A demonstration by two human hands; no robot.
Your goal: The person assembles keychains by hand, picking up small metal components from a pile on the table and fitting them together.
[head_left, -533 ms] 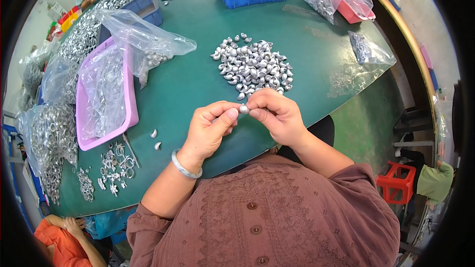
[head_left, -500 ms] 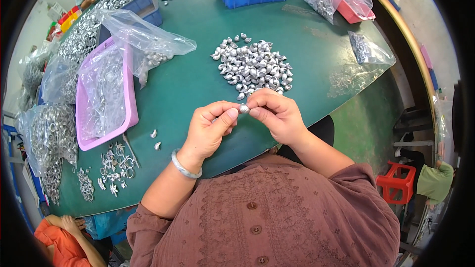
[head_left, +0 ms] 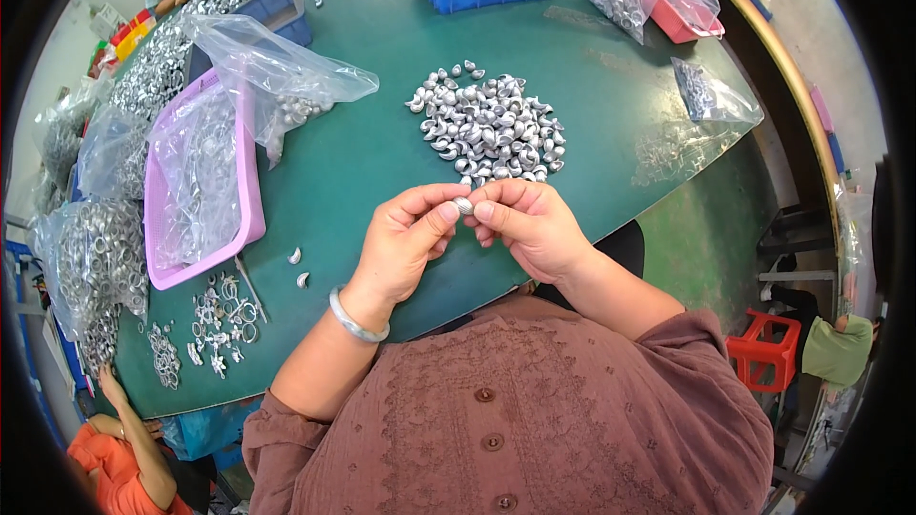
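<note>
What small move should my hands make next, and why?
Probably turn the small silvery piece slightly between your fingertips. Your left hand and right hand hold it together, its lined side shows upward, and its underside is hidden, so a slight turn would likely reveal that side.

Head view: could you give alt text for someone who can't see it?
A person's left hand and right hand hold a silvery piece in a fingertip grip over a green table. Beyond lies a silvery pile; a purple basket is at left.
</note>
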